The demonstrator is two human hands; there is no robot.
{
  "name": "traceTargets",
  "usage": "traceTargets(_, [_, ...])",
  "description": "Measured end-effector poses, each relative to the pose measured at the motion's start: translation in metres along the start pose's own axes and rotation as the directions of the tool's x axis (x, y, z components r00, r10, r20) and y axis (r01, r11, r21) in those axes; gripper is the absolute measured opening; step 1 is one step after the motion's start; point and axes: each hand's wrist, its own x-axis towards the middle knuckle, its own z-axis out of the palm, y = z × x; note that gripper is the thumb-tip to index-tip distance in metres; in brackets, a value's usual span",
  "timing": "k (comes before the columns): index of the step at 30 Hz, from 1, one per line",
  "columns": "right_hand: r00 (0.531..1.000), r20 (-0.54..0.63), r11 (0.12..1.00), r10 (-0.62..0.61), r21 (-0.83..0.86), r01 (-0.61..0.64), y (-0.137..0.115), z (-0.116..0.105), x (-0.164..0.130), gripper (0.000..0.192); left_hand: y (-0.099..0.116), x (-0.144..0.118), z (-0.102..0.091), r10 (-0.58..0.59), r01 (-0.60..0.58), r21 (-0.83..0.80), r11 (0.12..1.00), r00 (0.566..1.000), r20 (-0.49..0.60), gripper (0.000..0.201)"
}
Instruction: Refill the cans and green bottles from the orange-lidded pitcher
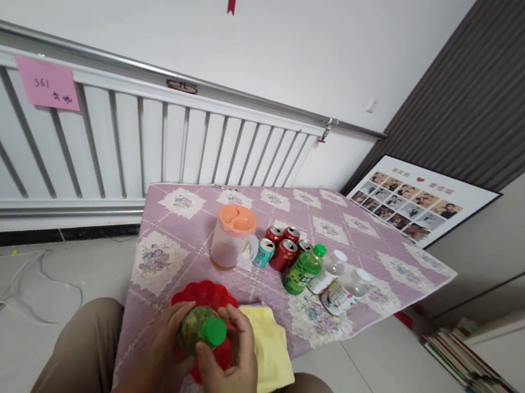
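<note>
My left hand [163, 341] is wrapped round the side of a plastic drink bottle [193, 326] with a green cap [213, 332]. The bottle leans toward me above a red scalloped bowl [184, 292]. On the cap's other side, my right hand [236, 361] has its thumb and fingertips closed about the bottle's top; how far they press on the cap itself I cannot tell. A folded yellow cloth [268, 350] lies just right of my right hand, beside the bowl.
On the flowered tablecloth [174, 235] stand a pitcher [228, 245] with an orange lid, several red cans [284, 254], a teal can [264, 253], a green bottle [302, 273] and two clear white-capped bottles [342, 295]. A radiator [151, 136] runs behind the table.
</note>
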Motion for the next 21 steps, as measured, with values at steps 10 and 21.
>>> traceTargets(10, [0.961, 0.029, 0.948, -0.276, -0.155, 0.277, -0.0089, -0.0046, 0.0046, 0.039, -0.0026, -0.0011, 0.0019, 0.013, -0.013, -0.025, 1.0, 1.0, -0.009, 0.061])
traceTargets(21, [0.972, 0.078, 0.963, -0.222, -0.139, 0.231, -0.0066, -0.0066, 0.0012, 0.045, -0.0072, -0.0007, 0.0033, -0.035, 0.035, -0.015, 0.999, 0.999, -0.012, 0.067])
